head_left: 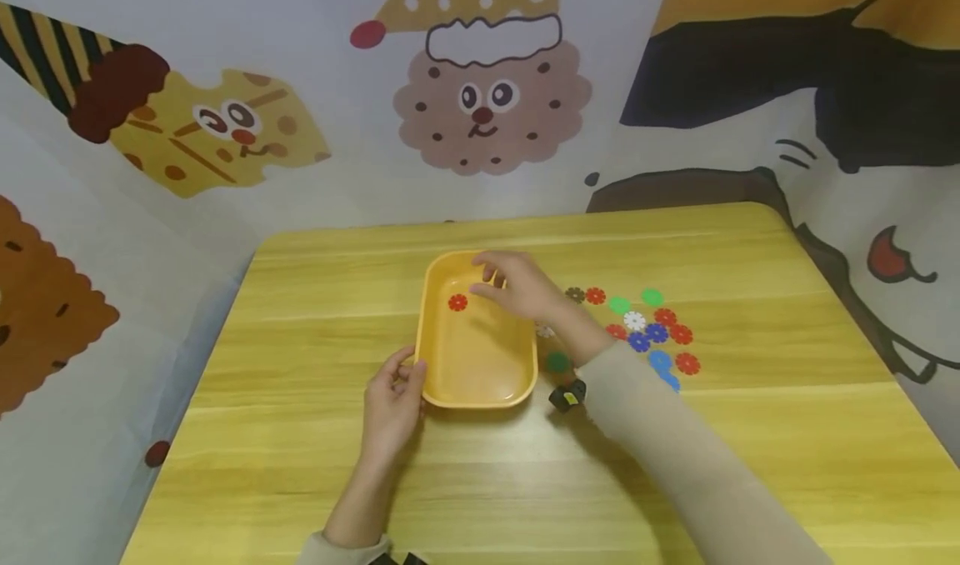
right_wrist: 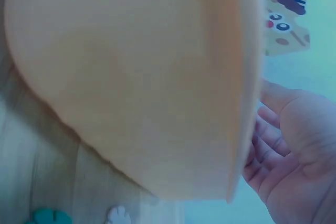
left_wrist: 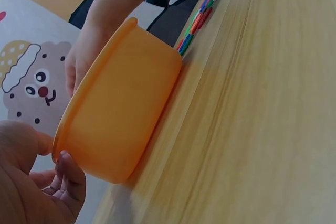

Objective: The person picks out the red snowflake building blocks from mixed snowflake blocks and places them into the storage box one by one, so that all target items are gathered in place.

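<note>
Yellow tray (head_left: 480,373), right hand (head_left: 517,283) covering its corner, arm (head_left: 675,457) overlapping discs (head_left: 634,321)

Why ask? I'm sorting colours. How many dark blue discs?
2, side by side, right of the tray: a left disc and a right disc. The right sleeve may hide more.

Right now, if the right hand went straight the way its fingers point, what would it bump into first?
Probably the left rim of the yellow tray, though the right hand might pass just above it; its height is hard to judge from here.
</note>
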### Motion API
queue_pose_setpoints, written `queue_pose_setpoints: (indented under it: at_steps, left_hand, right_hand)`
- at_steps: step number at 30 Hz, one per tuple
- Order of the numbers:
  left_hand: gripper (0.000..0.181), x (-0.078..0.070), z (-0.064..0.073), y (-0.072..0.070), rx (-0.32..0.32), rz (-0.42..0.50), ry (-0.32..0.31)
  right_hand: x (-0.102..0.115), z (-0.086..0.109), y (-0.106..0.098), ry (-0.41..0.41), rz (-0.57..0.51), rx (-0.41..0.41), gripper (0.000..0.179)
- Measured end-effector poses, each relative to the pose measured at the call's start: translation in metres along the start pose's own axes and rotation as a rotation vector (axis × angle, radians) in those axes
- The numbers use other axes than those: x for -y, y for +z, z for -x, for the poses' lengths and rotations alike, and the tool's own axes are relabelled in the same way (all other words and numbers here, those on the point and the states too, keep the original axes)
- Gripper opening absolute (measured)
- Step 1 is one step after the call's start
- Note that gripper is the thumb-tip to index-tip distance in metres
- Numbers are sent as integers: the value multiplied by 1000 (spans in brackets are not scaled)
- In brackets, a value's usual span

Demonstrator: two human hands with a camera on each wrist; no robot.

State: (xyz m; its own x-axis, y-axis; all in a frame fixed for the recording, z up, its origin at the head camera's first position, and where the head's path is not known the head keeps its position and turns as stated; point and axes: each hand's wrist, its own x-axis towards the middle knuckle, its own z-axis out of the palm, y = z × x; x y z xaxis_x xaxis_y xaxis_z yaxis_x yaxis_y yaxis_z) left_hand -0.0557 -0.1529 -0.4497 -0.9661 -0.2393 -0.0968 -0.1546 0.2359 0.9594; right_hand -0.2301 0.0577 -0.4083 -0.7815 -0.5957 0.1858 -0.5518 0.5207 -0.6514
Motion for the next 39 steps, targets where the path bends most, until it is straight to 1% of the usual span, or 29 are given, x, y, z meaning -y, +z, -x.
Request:
queue_pose_setpoints:
  at_steps: [7,13,18,25,32,39]
  left_hand:
    - [40,-1,-1,-2,-38,-16,-7]
    - [40,-3,-2,0,-38,10,-43]
    - [39,-4,-2,4,-29,48,-54]
    - [40,-6,-1,6,-18,76,-59]
    - [39,-5,0,8,-11,88,-60]
    - [40,-4,0,11,2,89,-58]
  right_hand:
    - [-1,11,-10,23,-22,-18,45]
    - [-8,25,-13,7,-38,-62,42]
    - [-18,38,-16,0,-50,-105,41]
    - [-31,58,-27,63,-67,-143,43]
    - [-39,70,-39,160,-56,-164,41]
    - [-47,77,-46,176,-32,-183,40]
